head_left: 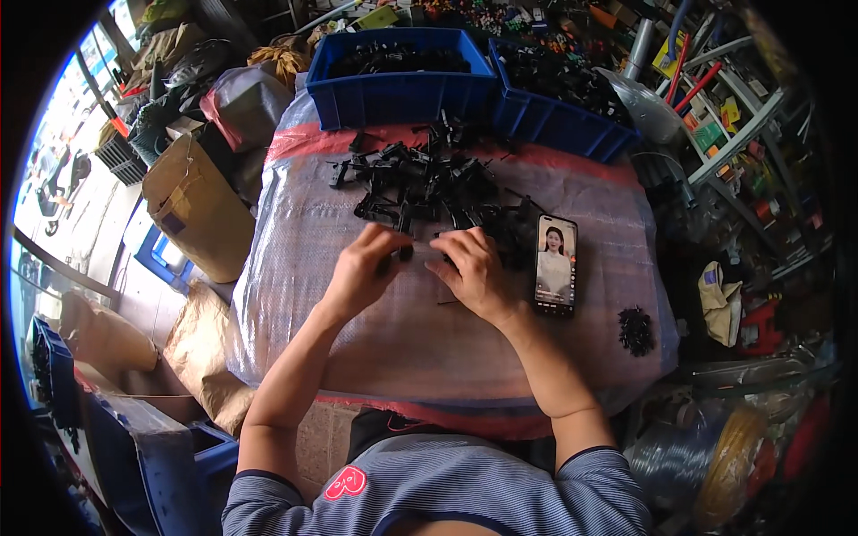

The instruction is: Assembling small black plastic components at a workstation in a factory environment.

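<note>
My left hand [362, 270] is closed around a small black plastic part [406, 254], whose end shows past the fingertips. Just to its right, my right hand [478, 275] has its fingers curled and pressed together; whatever they may hold is too small to make out. The hands are slightly apart above the near edge of a loose pile of black plastic parts [416, 183]. A lit phone [555, 264] showing a person in white lies right of my right hand. Farther right sits a small heap of tiny black pieces [636, 330].
Two blue bins [402, 100] [563, 122] filled with black parts stand at the table's far edge. A woven plastic sheet [357, 357] covers the table. At left are a brown paper sack [198, 210] and a blue stool [161, 250]; wire spools [688, 464] are at lower right.
</note>
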Available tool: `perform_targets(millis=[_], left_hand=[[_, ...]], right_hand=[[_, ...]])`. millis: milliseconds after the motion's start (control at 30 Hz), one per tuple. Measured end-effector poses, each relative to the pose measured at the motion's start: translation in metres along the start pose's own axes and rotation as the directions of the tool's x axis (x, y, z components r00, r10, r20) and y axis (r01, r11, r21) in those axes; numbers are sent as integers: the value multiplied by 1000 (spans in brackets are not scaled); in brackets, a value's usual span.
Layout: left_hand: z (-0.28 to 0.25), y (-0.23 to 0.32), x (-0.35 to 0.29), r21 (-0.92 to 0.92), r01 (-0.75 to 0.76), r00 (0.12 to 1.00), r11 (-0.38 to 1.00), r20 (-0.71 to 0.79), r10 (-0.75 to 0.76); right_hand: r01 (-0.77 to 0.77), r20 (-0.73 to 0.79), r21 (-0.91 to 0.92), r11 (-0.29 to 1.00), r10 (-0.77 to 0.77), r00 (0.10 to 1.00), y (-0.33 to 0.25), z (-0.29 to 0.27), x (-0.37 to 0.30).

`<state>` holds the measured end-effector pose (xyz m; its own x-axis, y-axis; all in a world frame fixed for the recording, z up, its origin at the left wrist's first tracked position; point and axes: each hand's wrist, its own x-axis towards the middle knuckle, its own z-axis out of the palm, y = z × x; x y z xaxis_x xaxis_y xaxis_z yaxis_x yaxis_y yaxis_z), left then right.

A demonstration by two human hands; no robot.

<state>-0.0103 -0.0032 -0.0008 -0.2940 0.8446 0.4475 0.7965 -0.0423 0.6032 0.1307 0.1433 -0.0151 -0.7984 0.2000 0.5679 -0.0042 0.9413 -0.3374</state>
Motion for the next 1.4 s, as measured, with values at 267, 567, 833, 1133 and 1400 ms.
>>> perform_targets(millis=[267, 567, 833, 1133, 1400], left_hand=[[-2, 7, -3, -840, 361, 904, 405, 209, -372], [-5, 15, 0, -747, 441, 876, 497, 239, -419], [0, 12, -6, -822, 364, 905, 437, 201, -376], [0, 31, -2, -679, 485, 869, 552, 299, -395], [10, 43, -7, -620, 321, 947, 715, 193, -258]], right_hand=[[-396, 253, 885, 246, 461, 851, -18, -11, 11], [-433, 188, 806, 405, 517, 835, -2, 0, 2], [-355, 242, 909, 219, 417, 876, -17, -13, 11], [-327, 80, 847, 419, 507, 858, -16, -10, 8], [-200, -226, 598, 776, 403, 887, -22, -8, 8]])
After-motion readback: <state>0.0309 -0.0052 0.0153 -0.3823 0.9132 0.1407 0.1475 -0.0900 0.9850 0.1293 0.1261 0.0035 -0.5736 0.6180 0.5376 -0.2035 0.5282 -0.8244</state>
